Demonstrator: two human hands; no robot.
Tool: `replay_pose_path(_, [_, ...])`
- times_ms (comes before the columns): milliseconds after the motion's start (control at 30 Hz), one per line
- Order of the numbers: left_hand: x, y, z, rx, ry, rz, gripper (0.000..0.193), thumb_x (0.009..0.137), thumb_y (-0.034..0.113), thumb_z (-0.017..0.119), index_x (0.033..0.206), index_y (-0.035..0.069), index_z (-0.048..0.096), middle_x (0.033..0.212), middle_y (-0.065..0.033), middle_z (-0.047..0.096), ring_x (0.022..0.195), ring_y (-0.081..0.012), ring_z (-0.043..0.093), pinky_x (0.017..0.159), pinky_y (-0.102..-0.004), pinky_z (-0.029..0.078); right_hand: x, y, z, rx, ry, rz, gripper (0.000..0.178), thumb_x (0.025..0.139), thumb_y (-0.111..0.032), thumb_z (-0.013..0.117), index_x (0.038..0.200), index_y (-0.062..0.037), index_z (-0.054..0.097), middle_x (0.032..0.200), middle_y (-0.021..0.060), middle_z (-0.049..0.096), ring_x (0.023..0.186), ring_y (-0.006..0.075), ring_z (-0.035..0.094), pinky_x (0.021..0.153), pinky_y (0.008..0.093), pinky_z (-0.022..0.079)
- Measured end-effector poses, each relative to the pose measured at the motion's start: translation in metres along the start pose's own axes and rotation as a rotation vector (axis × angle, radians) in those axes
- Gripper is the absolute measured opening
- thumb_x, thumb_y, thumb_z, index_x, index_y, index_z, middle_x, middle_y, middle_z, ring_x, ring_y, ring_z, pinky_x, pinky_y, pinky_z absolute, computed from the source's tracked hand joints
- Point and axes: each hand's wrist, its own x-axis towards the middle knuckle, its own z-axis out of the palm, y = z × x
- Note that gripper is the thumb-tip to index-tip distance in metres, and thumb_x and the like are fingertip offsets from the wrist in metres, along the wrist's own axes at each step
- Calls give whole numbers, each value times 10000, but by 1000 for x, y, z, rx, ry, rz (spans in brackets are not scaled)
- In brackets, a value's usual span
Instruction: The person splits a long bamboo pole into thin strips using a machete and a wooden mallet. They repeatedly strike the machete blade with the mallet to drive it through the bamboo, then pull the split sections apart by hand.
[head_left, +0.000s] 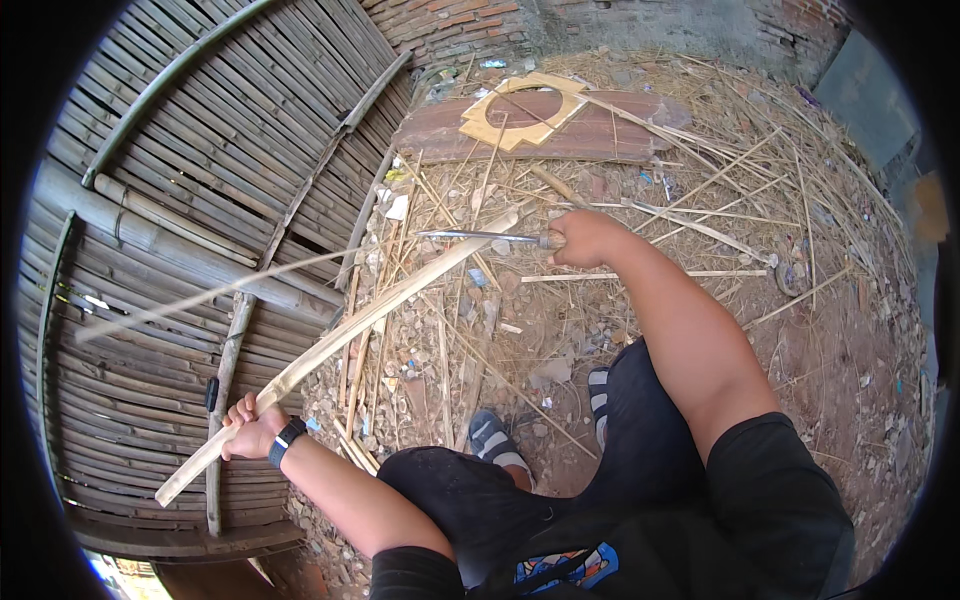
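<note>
My left hand (255, 430), with a dark watch at its wrist, is wrapped round the lower end of a long, pale bamboo strip (375, 308). The strip slants up and to the right from there. In my right hand (590, 240) is the handle of a knife (480, 235). Its narrow metal blade points left and lies across the strip near its far end. A thin, motion-blurred sliver (215, 290) stretches leftward from near the blade; whether it is still joined to the strip, I cannot tell.
A bamboo slat wall (190, 180) rises on the left. Loose bamboo strips (720, 185) and rubble cover the ground. Farther off, a brown board (625, 130) carries a pale wooden frame (480, 128) with a round hole. A brick wall (450, 30) stands behind. My feet (495, 438) are close below.
</note>
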Motion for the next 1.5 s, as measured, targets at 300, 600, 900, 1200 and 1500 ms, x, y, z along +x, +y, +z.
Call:
replay_pose_path(300, [19,40,3,-29,130,50,660,951,734,203,790,127,408,565,19,313,465,-139,293,440,-263,330,-23,6,-26,949,-399,53,463,837,-239,785,1183,-7,582,844,22,674,658,70,582,590,243,495])
replay_pose_path(600, [9,97,-9,-14,78,102,709,900,810,248,794,131,427,569,22,332,440,-125,312,432,-240,314,-41,-40,-47,244,-264,-20,641,760,-336,824,1244,11,584,989,136,701,848,214,699,771,374,539])
replay_pose_path(900, [-23,130,-16,-64,-81,106,729,846,844,346,779,126,458,553,16,365,447,-127,362,469,-255,368,-40,-63,-20,-89,67,-65,415,829,-320,734,1201,-149,663,1121,124,690,1079,308,651,896,427,532])
replay_pose_path(1200, [-45,129,-19,-81,-87,31,703,868,812,361,757,125,459,550,17,363,448,-127,351,457,-257,350,-22,-64,-12,-136,-62,-151,427,817,-328,749,1181,-119,671,1088,144,696,1047,329,660,872,447,530])
replay_pose_path(1500, [-81,6,72,371,-124,106,720,899,815,196,859,136,434,584,24,343,480,-108,313,474,-246,334,24,-69,83,-120,-287,-196,483,773,-362,781,1071,8,696,1030,215,702,973,353,680,840,439,534])
